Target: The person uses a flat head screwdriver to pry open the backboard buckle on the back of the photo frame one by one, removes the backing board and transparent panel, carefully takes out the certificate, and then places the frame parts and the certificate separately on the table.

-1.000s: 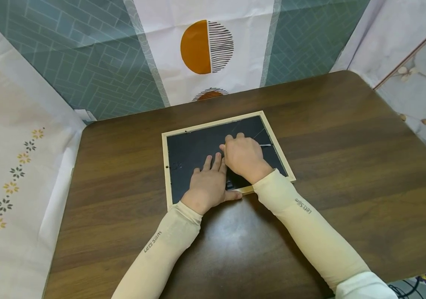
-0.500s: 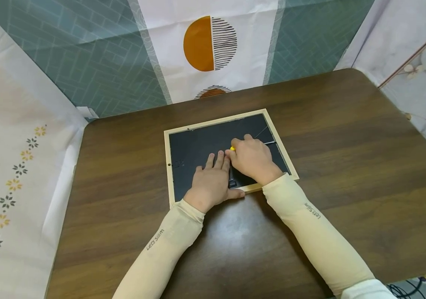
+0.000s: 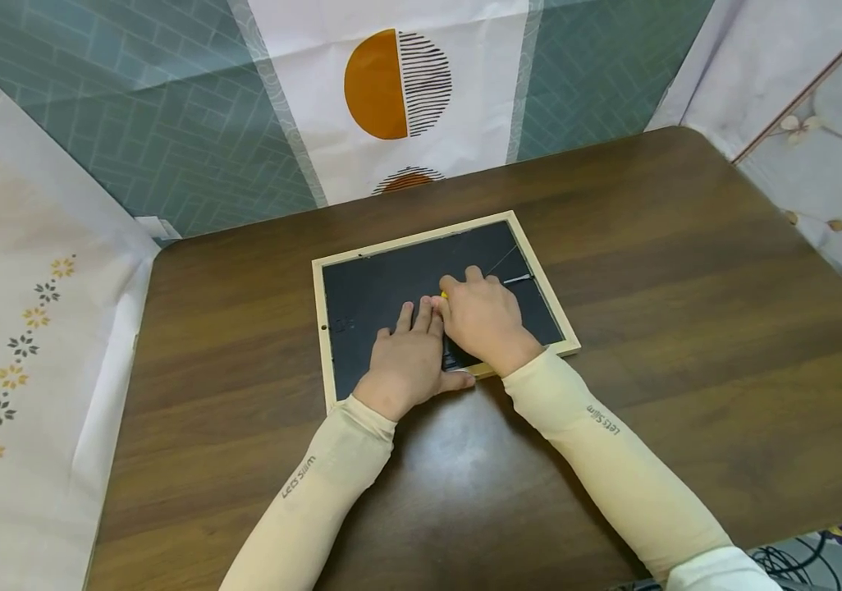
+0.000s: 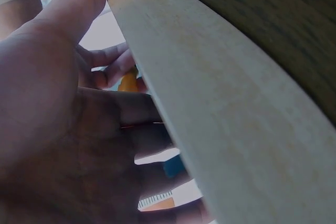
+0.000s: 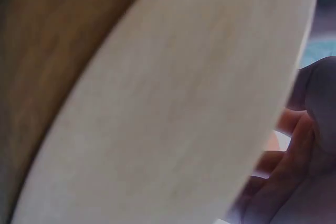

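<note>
A picture frame (image 3: 317, 328) with pale wooden edges lies on the table, its black backing board (image 3: 377, 283) facing up. My left hand (image 3: 404, 365) lies on the board with fingers extended, its thumb along the near wooden edge. My right hand (image 3: 483, 320) grips a screwdriver with a yellow handle (image 3: 444, 295), mostly hidden in the fingers. The screwdriver's thin metal shaft (image 3: 517, 280) points right, its tip right at the frame's inner right edge. Between the hands shows a dark fitting (image 3: 452, 355). In the left wrist view, the yellow-orange handle (image 4: 128, 81) appears beyond my palm.
The brown wooden table (image 3: 687, 328) extends around the frame on all sides. Patterned cloth (image 3: 207, 131) hangs behind it, and a flowered white cloth (image 3: 22, 205) hangs at the left. Black cables (image 3: 783, 562) lie below the table's right front corner.
The yellow handle end, hidden a second ago, now shows at my right hand's fingers. My left hand stays in place on the board. The head view has shifted slightly.
</note>
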A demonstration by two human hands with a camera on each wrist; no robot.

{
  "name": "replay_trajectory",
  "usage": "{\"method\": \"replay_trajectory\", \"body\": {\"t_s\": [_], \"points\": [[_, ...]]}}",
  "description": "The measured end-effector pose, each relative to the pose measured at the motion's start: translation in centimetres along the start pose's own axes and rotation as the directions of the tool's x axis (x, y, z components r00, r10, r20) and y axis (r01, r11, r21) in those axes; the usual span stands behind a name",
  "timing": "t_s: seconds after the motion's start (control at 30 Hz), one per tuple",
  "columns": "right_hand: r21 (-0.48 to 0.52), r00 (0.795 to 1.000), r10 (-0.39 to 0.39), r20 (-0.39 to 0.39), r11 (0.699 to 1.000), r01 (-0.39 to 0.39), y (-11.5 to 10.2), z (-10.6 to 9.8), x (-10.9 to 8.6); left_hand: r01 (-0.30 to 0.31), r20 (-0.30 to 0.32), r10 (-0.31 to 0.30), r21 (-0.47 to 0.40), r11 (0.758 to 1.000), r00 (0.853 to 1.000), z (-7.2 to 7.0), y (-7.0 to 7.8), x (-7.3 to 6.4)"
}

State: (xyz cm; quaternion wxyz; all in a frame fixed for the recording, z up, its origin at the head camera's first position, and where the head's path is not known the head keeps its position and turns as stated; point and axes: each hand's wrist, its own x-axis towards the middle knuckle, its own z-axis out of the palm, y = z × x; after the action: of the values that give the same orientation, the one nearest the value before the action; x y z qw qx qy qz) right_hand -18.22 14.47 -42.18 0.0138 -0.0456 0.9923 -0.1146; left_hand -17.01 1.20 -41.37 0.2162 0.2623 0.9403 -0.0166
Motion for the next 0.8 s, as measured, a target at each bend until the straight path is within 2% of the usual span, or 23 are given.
{"method": "replay_trajectory", "body": {"t_s": [0.13, 0.3, 0.63, 0.8], "points": [[-0.011, 0.999, -0.031, -0.013, 0.999, 0.031, -0.4, 0.0, -0.1, 0.001, -0.008, -0.001, 0.003, 1.000, 1.000, 0.0, -0.1, -0.1], [-0.010, 1.000, 0.025, -0.009, 1.000, -0.025, 0.0, 0.0, 0.0, 0.002, -0.006, -0.002, -0.015, 1.000, 1.000, 0.0, 0.0, -0.2], [-0.008, 0.999, 0.045, -0.014, 0.999, -0.045, -0.2, 0.1, 0.9, -0.001, -0.002, 0.001, -0.010, 1.000, 1.000, 0.1, -0.2, -0.1], [0.051, 0.999, 0.048, -0.005, 0.998, -0.048, 0.6, -0.7, 1.2, -0.009, -0.002, 0.009, 0.022, 1.000, 1.000, 0.1, -0.1, 0.1]]}}
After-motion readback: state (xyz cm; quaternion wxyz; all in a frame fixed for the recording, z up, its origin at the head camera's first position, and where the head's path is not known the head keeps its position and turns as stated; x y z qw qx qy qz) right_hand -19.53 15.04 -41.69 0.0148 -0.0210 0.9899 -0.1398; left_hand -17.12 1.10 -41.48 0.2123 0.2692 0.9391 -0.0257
